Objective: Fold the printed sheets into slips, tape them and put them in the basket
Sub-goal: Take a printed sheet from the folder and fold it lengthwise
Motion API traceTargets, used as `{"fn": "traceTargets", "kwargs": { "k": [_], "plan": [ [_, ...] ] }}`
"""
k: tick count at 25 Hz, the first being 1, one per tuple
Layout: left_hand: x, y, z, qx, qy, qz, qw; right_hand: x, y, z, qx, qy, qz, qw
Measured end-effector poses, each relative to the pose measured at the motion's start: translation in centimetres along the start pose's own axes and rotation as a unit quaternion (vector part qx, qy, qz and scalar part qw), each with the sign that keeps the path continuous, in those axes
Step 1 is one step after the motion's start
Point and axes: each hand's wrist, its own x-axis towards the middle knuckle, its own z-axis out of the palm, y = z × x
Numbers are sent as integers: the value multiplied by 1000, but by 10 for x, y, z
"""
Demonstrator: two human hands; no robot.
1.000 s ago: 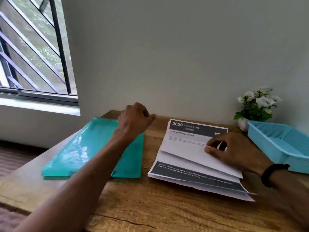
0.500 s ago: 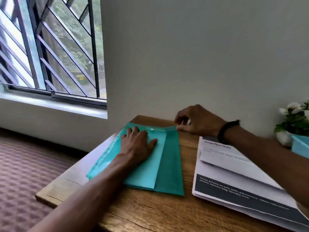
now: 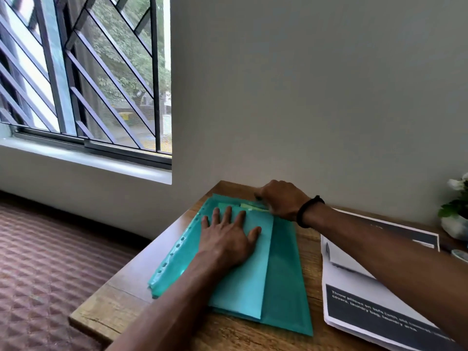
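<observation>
A teal plastic folder [image 3: 283, 287] with a punched sleeve lies on the wooden table [image 3: 131, 282]. My left hand [image 3: 228, 239] rests flat on it with fingers spread. My right hand [image 3: 279, 198], a black band on its wrist, is at the folder's far end with fingers curled, pinching a pale yellow-green sheet edge [image 3: 249, 206] that sticks out of the folder's top. A stack of printed sheets [image 3: 359, 297] with dark banners lies to the right, partly under my right forearm. The basket is out of view.
A white flower pot with a plant [image 3: 455, 216] stands at the far right by the wall. The table's left edge drops to a patterned carpet [image 3: 50, 262]. A barred window [image 3: 83, 72] is at the left.
The view turned left, away from the basket. My right hand left the printed sheets and reached to the folder's far end. My left hand flattened onto the folder.
</observation>
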Motion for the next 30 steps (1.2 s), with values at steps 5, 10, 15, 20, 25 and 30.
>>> {"fn": "traceTargets", "kwargs": {
  "k": [5, 10, 15, 20, 25, 30],
  "plan": [
    [-3, 1, -2, -3, -6, 1, 1000, 8, 17, 4, 94, 69, 140, 983],
    [-5, 4, -5, -19, 12, -5, 1000, 16, 4, 8, 223, -28, 114, 968],
    [-1, -7, -19, -23, 103, -178, 978, 27, 11, -8, 329, -144, 113, 926],
    [3, -15, -27, -118, 202, -176, 956, 33, 13, -13, 410, -193, 162, 877],
    [3, -20, -31, -235, 293, -159, 913, 39, 23, -22, 511, -268, 185, 796],
    [-1, -22, -37, -291, 366, -156, 870, 46, 26, -19, 513, -288, 168, 791]
  ]
}}
